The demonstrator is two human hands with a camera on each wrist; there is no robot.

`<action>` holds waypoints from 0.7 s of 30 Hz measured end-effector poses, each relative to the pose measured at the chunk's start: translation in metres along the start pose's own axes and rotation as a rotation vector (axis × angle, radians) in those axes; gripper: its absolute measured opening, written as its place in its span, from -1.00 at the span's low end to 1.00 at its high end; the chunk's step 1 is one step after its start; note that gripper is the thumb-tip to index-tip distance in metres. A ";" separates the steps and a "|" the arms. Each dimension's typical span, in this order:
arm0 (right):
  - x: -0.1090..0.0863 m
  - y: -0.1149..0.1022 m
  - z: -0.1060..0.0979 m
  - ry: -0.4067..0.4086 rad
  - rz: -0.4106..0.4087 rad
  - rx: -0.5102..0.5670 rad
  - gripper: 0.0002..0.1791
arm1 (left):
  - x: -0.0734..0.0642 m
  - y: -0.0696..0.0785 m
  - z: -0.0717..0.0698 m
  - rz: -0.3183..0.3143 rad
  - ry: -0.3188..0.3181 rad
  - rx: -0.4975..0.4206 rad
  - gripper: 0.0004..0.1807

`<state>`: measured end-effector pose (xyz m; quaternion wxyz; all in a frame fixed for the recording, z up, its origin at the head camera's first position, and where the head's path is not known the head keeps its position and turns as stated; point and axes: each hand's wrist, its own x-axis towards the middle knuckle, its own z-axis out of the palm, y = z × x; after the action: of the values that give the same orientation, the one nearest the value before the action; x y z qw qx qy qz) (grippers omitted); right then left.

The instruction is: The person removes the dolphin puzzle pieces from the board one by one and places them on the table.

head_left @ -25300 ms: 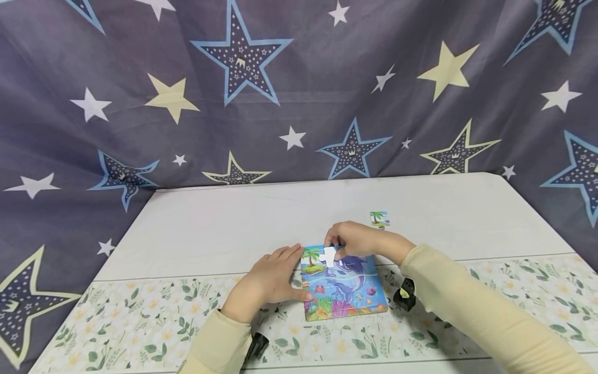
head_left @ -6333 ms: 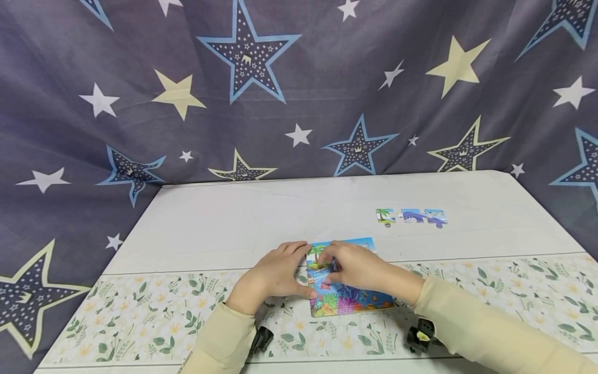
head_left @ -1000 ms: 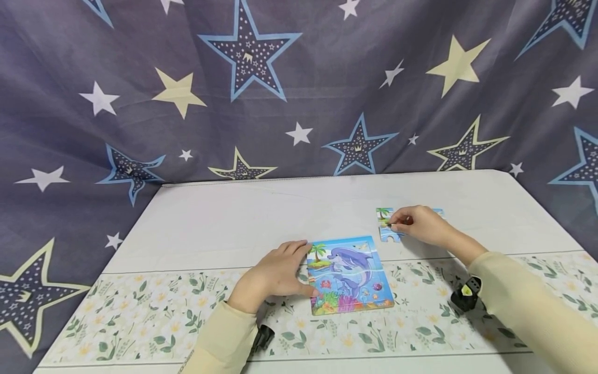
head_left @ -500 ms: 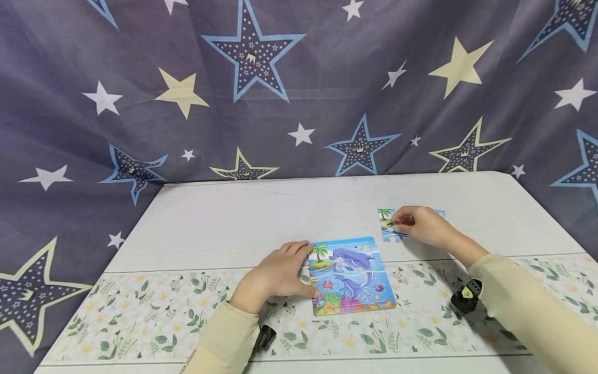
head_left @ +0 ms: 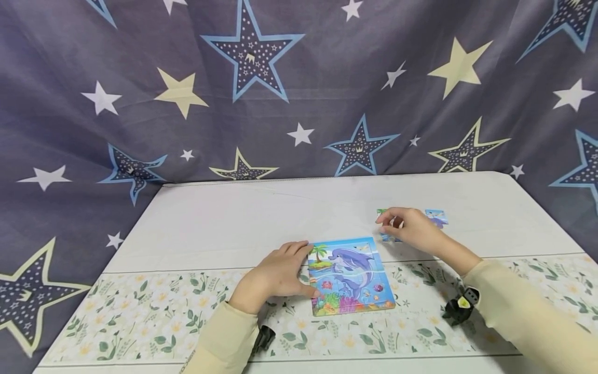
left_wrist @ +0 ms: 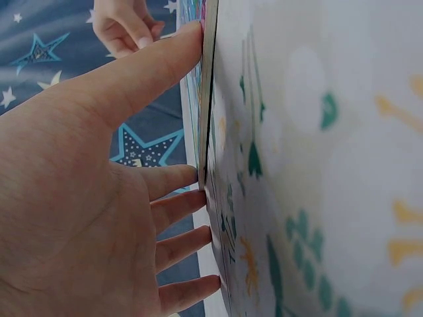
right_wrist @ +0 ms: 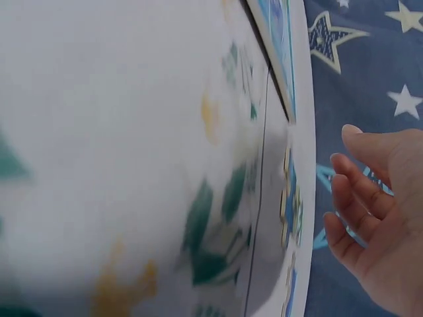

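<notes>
A square dolphin puzzle board [head_left: 350, 275] lies on the table. My left hand [head_left: 275, 278] rests along its left edge, fingers spread and straight. In the left wrist view, that hand's thumb [left_wrist: 158, 63] touches the board's edge. My right hand [head_left: 411, 226] hovers over loose puzzle pieces at the back right. In the right wrist view, the right hand [right_wrist: 383, 205] has loosely bent fingers and nothing between them. It partly covers a puzzle piece [head_left: 391, 238]; another puzzle piece [head_left: 436, 218], blue and purple, shows to its right.
The white tabletop [head_left: 261, 223] has a floral strip [head_left: 154, 311] across its front part. Behind it hangs a dark curtain [head_left: 299, 98] with stars. Each wrist bears a black camera, such as the right wrist camera [head_left: 460, 306].
Over the last half second my right hand lets go of a lower piece and shifts slightly left. Several pieces lie at the back; 25 seconds ago just one showed. My left hand stays put.
</notes>
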<state>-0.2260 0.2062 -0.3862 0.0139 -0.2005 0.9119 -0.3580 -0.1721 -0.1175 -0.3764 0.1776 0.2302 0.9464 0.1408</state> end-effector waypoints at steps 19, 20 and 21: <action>-0.008 -0.032 0.036 -0.066 -0.077 0.054 -0.89 | 0.003 -0.003 0.002 0.006 0.002 0.014 0.11; -0.009 -0.033 0.037 -0.067 -0.084 0.054 -0.88 | 0.003 -0.003 0.003 0.004 0.002 0.012 0.11; -0.009 -0.035 0.038 -0.071 -0.088 0.056 -0.88 | 0.004 -0.003 0.003 0.004 0.003 0.010 0.11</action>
<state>-0.1989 0.1621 -0.3926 0.0359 -0.2526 0.8907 -0.3763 -0.1752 -0.1180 -0.3810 0.1750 0.2327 0.9468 0.1368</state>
